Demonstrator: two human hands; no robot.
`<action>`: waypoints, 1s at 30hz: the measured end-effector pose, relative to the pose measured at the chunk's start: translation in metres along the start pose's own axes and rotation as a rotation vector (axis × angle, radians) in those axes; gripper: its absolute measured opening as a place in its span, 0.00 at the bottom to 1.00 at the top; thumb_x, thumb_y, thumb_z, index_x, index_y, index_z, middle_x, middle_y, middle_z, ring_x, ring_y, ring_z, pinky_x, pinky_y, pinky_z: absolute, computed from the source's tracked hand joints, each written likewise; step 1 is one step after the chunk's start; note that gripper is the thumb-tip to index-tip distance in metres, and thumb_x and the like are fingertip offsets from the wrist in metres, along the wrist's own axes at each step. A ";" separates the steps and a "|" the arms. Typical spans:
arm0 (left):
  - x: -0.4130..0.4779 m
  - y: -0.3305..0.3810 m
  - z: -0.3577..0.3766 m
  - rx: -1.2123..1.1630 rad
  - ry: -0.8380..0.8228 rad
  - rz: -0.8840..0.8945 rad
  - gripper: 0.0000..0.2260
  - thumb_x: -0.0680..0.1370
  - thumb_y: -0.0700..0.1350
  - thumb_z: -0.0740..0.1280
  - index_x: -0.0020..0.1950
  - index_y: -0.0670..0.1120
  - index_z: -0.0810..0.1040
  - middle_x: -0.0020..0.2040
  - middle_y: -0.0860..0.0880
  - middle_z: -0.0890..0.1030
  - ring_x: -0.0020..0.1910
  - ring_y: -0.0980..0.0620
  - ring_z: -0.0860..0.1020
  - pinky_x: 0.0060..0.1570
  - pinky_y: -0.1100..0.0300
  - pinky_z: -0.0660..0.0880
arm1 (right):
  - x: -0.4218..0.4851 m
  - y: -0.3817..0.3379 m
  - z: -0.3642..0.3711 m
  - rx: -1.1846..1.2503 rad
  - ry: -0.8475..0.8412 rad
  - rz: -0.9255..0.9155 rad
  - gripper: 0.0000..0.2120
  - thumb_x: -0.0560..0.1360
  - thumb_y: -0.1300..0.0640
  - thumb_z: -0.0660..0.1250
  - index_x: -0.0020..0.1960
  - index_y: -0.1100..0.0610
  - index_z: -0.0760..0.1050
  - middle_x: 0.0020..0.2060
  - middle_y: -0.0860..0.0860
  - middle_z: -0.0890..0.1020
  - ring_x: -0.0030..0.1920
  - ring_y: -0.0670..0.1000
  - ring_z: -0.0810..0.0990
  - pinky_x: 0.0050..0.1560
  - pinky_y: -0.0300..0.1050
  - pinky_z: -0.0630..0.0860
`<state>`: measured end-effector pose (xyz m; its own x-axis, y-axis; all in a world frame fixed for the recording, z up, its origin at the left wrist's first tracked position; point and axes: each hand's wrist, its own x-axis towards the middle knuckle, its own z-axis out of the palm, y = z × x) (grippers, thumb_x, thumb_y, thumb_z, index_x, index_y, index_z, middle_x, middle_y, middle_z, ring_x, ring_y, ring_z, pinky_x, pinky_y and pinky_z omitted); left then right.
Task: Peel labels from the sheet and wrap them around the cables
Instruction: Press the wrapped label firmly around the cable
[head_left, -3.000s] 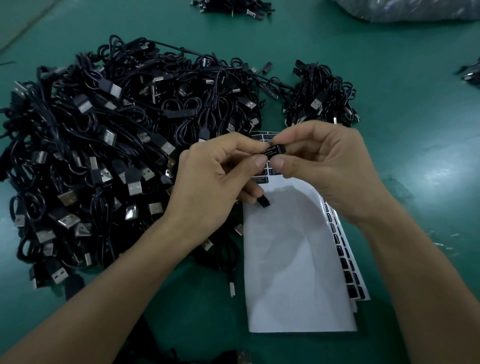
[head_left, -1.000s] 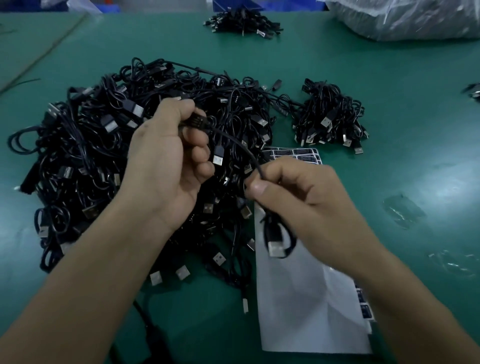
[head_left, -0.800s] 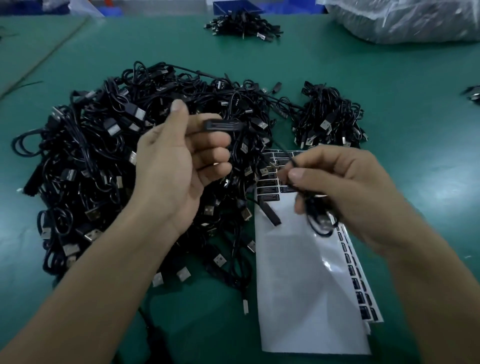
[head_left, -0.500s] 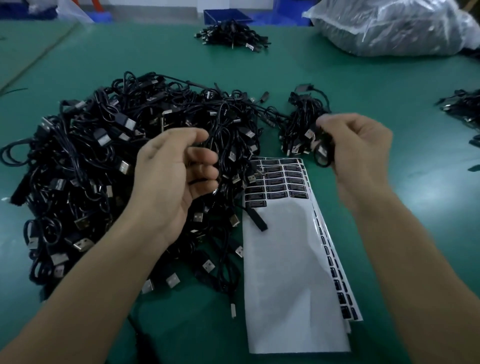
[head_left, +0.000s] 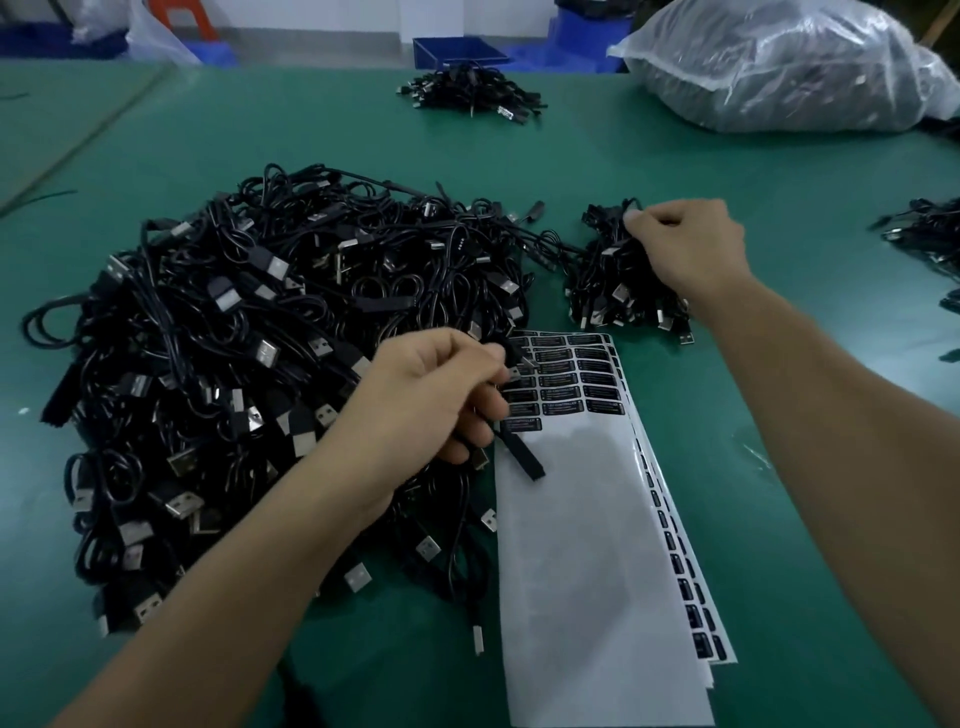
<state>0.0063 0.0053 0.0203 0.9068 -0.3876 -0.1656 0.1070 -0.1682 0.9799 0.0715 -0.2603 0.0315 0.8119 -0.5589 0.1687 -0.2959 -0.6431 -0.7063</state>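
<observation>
Left hand (head_left: 431, 400) is pinching a cable (head_left: 522, 457) in curled fingers, frame centre, over the top-left corner of the sheet (head_left: 587, 545). Right hand (head_left: 685, 249) is resting curled on the small pile (head_left: 618, 291), upper right; can't tell if it's gripping anything.

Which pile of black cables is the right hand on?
The small pile of black cables just beyond the white label sheet; the right hand rests on it. The large pile lies left.

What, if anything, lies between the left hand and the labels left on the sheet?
Nothing visible: the left hand, gripping a cable, sits right beside the labels. A black connector lies on the sheet just below them.
</observation>
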 end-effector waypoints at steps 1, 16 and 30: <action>0.000 -0.002 0.001 0.065 -0.033 0.002 0.10 0.81 0.48 0.66 0.43 0.45 0.80 0.32 0.51 0.82 0.27 0.57 0.77 0.25 0.67 0.72 | 0.000 -0.002 -0.002 -0.080 -0.011 -0.023 0.22 0.80 0.44 0.63 0.57 0.63 0.81 0.54 0.62 0.83 0.57 0.60 0.79 0.61 0.52 0.73; 0.002 -0.015 0.000 0.552 -0.070 0.132 0.07 0.77 0.48 0.69 0.40 0.48 0.80 0.32 0.52 0.83 0.29 0.56 0.81 0.27 0.64 0.74 | -0.109 -0.101 0.054 -0.214 -0.420 -0.721 0.12 0.80 0.47 0.66 0.53 0.55 0.83 0.49 0.48 0.79 0.49 0.47 0.78 0.53 0.45 0.76; 0.002 -0.013 -0.001 0.501 -0.047 0.160 0.09 0.75 0.49 0.72 0.36 0.48 0.82 0.30 0.54 0.83 0.29 0.58 0.80 0.31 0.61 0.75 | -0.101 -0.099 0.061 0.168 -0.409 -0.450 0.06 0.77 0.58 0.72 0.42 0.51 0.79 0.38 0.40 0.78 0.41 0.40 0.77 0.43 0.32 0.72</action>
<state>0.0069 0.0073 0.0072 0.8752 -0.4826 -0.0348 -0.2496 -0.5119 0.8220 0.0489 -0.1084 0.0427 0.9752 0.0138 0.2209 0.1750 -0.6593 -0.7312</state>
